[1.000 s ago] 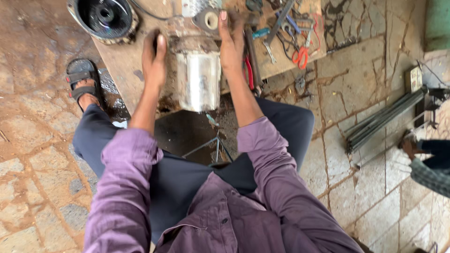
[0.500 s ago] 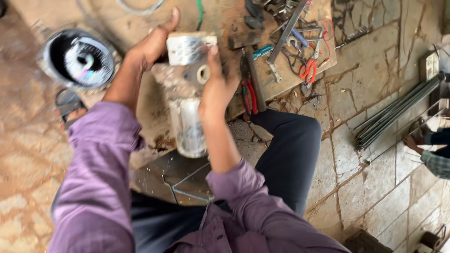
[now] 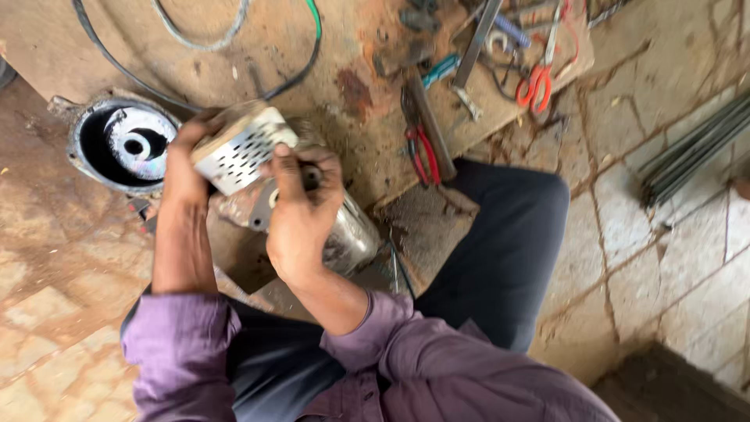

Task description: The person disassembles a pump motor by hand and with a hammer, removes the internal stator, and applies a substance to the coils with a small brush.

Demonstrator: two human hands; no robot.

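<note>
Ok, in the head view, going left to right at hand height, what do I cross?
Round black housing → left hand on the perforated metal cover → right hand → red-handled pliers → red-handled scissors → bundle of metal rods.

The right hand (image 3: 301, 215) covers the motor's (image 3: 344, 234) end; the tools (image 3: 500, 39) and black cable (image 3: 101, 47) run off the top edge.

I saw red-handled scissors (image 3: 536, 84) near the board's (image 3: 344, 47) right edge, pliers (image 3: 422, 148) at its lower edge, metal rods (image 3: 687, 156) on the floor.
</note>
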